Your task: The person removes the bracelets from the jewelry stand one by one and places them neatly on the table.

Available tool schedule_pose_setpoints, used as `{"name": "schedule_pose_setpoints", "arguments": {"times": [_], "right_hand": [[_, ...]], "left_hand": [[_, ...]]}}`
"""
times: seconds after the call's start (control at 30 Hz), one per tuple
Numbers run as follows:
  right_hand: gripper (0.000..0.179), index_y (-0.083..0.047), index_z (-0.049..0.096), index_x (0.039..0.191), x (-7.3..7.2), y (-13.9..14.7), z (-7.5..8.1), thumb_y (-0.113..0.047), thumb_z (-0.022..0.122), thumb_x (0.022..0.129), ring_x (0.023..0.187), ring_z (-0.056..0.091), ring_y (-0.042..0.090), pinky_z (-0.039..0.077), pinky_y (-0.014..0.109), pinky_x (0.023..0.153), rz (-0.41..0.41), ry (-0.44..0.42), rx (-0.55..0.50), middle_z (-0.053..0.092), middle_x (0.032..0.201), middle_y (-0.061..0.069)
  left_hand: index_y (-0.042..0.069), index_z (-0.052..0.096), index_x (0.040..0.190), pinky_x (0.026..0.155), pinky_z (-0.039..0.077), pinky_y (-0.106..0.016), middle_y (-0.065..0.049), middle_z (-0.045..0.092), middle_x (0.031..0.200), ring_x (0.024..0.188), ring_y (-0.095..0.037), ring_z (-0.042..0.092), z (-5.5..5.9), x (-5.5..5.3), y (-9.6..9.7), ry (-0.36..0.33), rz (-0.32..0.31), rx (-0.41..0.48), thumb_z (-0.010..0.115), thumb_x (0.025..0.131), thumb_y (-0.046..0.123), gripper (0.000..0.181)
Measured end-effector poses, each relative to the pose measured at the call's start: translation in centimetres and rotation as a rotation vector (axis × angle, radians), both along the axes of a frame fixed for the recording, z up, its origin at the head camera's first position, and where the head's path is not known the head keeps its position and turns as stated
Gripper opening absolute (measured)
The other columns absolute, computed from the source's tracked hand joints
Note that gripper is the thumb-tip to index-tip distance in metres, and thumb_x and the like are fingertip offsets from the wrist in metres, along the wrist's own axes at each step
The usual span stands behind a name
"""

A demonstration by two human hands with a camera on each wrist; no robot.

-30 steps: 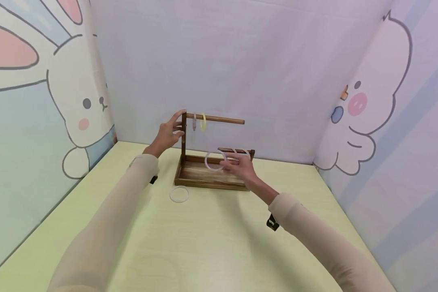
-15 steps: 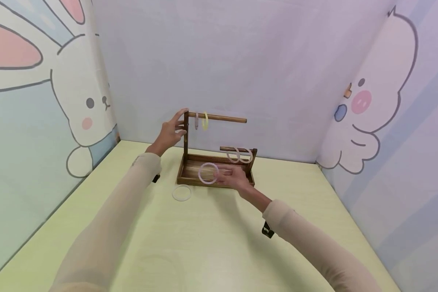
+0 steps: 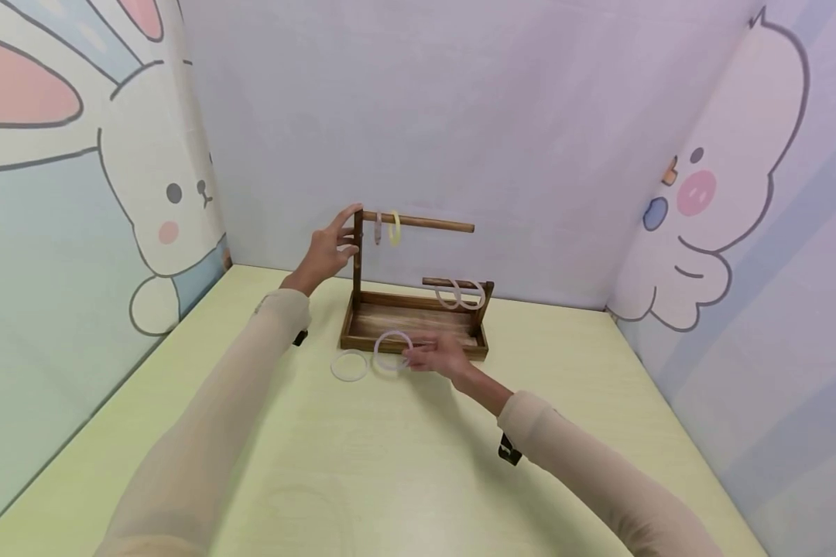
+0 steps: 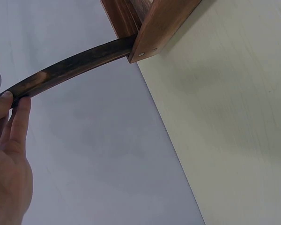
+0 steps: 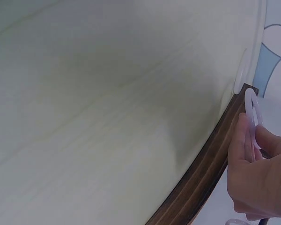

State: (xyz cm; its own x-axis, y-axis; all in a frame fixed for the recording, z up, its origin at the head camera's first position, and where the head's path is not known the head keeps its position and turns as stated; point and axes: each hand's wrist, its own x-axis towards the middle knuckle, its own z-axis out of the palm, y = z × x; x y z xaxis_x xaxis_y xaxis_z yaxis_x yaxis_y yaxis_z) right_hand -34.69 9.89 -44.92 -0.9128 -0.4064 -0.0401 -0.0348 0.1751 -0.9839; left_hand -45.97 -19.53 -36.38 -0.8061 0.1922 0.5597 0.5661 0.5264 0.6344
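Observation:
A dark wooden bangle stand [image 3: 358,272] has a tray base, a high bar and a shorter low bar. At its left post my left hand [image 3: 326,251] pinches the upper end; the left wrist view shows thumb and fingers on both sides of the post [image 4: 75,65]. Between the thumb and fingers of my right hand [image 3: 440,356] is a pale lilac bangle [image 3: 376,353], in front of the tray's front wall. Beside it a whitish bangle [image 3: 349,380] lies flat on the table. A brownish bangle [image 3: 378,230] and a yellow bangle [image 3: 396,230] hang from the high bar.
Two pale pink bangles hang from the low bar [image 3: 432,281] at the stand's right. Behind the stand rises a lilac cloth backdrop [image 3: 529,155], with printed cartoon side walls left and right. The pale yellow table [image 3: 390,464] stretches toward me.
My right hand has brought the lilac bangle down and slightly left, from near the low bar to before the tray, next to the whitish bangle. My left hand keeps its hold on the post.

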Motion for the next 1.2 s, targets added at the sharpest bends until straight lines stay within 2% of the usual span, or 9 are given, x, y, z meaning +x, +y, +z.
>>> {"name": "schedule_pose_setpoints", "arguments": {"times": [0.23, 0.4, 0.67, 0.83, 1.03, 1.2], "right_hand": [[0.04, 0.017, 0.059, 0.134, 0.1, -0.4, -1.1, 0.009, 0.068, 0.096, 0.099, 0.076, 0.036, 0.062, 0.047, 0.087, 0.011, 0.008, -0.006, 0.069, 0.112, 0.036], [0.039, 0.015, 0.06, 0.135, 0.2, -0.6, -1.8, 0.007, 0.068, 0.097, 0.096, 0.077, 0.031, 0.063, 0.043, 0.085, -0.007, -0.018, 0.008, 0.07, 0.114, 0.035], [0.039, 0.013, 0.058, 0.139, 0.1, -0.2, -1.9, 0.004, 0.063, 0.101, 0.095, 0.076, 0.022, 0.062, 0.04, 0.088, -0.002, -0.074, 0.029, 0.069, 0.119, 0.033], [0.038, 0.012, 0.058, 0.139, -0.2, 0.1, -2.1, 0.005, 0.061, 0.102, 0.095, 0.076, 0.021, 0.062, 0.039, 0.089, 0.007, -0.118, 0.031, 0.068, 0.122, 0.033], [0.037, 0.01, 0.061, 0.137, -0.2, 0.1, -2.2, 0.007, 0.063, 0.1, 0.094, 0.076, 0.022, 0.063, 0.038, 0.087, -0.037, -0.159, 0.017, 0.069, 0.121, 0.032], [0.035, 0.014, 0.062, 0.133, 0.1, 0.0, -2.2, 0.007, 0.065, 0.099, 0.092, 0.077, 0.024, 0.064, 0.039, 0.085, -0.056, -0.14, 0.004, 0.071, 0.116, 0.032]], "left_hand": [[0.038, 0.031, 0.162, 0.098, 0.057, -0.052, -0.026, 0.061, 0.14, 0.126, -0.038, 0.064, 0.0, -0.1, 0.0, -0.001, 0.003, 0.001, 0.066, 0.097, -0.01, 0.089], [0.038, 0.03, 0.163, 0.097, 0.058, -0.051, -0.026, 0.061, 0.141, 0.126, -0.038, 0.064, 0.0, 0.1, 0.1, -0.015, 0.005, 0.002, 0.066, 0.097, -0.01, 0.088], [0.044, 0.029, 0.161, 0.096, 0.058, -0.05, -0.024, 0.061, 0.142, 0.126, -0.036, 0.065, 0.0, -0.1, 0.1, -0.027, 0.004, 0.006, 0.065, 0.098, -0.008, 0.09], [0.045, 0.028, 0.161, 0.097, 0.058, -0.05, -0.024, 0.06, 0.143, 0.127, -0.035, 0.064, 0.0, -0.1, 0.0, -0.03, 0.005, 0.002, 0.065, 0.098, -0.008, 0.091], [0.044, 0.03, 0.162, 0.096, 0.058, -0.051, -0.026, 0.061, 0.141, 0.125, -0.038, 0.065, 0.0, -0.1, 0.0, -0.024, -0.008, 0.017, 0.065, 0.097, -0.01, 0.091], [0.046, 0.029, 0.161, 0.097, 0.058, -0.049, -0.025, 0.061, 0.142, 0.126, -0.036, 0.065, -0.1, -0.2, 0.1, -0.02, -0.004, 0.013, 0.065, 0.098, -0.009, 0.091]]}}
